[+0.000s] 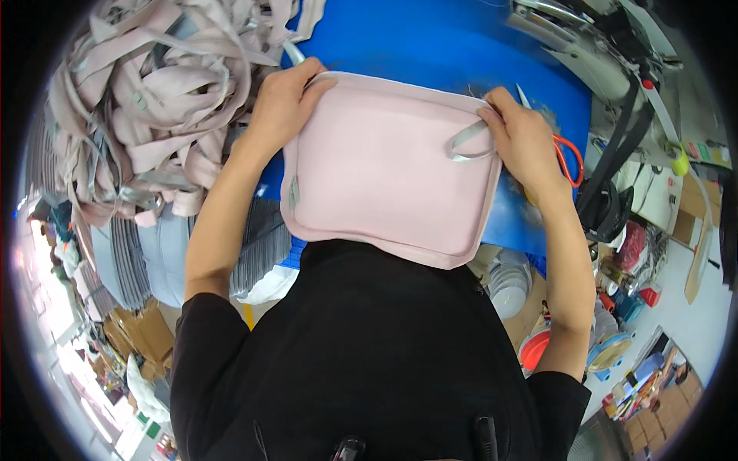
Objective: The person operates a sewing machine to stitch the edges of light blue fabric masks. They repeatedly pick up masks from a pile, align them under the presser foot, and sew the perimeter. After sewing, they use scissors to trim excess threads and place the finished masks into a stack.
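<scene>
Pictured at one bench [415, 46]: two hands [281, 104], one pink panel [392, 177], one pair of red-handled scissors [576, 157], one heap of strips [181, 96].

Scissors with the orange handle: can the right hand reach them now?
Likely yes: the scissors lie partly behind the right hand, very close, though it would first have to release the pink panel.

The panel [384, 177] is spanning the space between the left hand [286, 104] and the right hand [524, 142], in front of the torso [377, 346] and above the worktable [415, 38]. A ribbon loop [470, 156] is hanging at the panel's right side. Scissors [577, 151] are lying on the worktable, partly behind the right hand. Left of the left hand, a strip pile [165, 100] is sitting beyond stacked sheets [119, 261]. A machine [565, 34] is standing at the far right.
</scene>
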Motion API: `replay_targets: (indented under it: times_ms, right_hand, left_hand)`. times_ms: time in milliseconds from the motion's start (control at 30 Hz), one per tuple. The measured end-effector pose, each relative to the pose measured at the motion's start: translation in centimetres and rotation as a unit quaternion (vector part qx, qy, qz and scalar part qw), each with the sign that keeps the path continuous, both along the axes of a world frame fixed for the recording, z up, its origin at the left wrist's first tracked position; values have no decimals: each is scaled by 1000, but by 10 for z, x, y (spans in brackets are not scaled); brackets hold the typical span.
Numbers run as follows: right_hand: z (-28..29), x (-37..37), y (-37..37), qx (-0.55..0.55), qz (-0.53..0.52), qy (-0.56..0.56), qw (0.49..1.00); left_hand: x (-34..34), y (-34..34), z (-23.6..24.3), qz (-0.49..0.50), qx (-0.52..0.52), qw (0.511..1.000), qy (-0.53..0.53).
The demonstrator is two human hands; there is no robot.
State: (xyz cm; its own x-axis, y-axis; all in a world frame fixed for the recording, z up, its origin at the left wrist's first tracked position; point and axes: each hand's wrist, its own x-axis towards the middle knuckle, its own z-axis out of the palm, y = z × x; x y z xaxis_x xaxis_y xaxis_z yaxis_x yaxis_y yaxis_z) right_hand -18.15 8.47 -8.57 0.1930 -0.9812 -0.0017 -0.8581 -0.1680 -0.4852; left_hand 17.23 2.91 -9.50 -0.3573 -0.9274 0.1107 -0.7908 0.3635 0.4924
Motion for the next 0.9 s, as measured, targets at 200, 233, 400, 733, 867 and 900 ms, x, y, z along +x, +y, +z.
replay_targets:
  times_ms: [200, 233, 400, 733, 867, 900]
  right_hand:
    - [3, 0, 4, -117, 15, 31, 992]
    - [1, 1, 3, -115, 12, 43, 992]
    - [-19, -2, -5, -161, 50, 69, 983]
    - [-11, 7, 9, -126, 16, -19, 992]
    - [-2, -1, 9, -85, -10, -39, 996]
    - [0, -1, 7, -99, -1, -48, 994]
  left_hand:
    - [10, 67, 59, -112, -190, 974, 49]
    - [18, 90, 68, -135, -174, 974, 55]
    - [61, 174, 82, -103, -163, 981, 2]
    - [222, 248, 77, 389, -146, 888, -199]
    - [357, 249, 81, 455, -287, 779, -322]
    - [382, 249, 85, 478, -296, 735, -379]
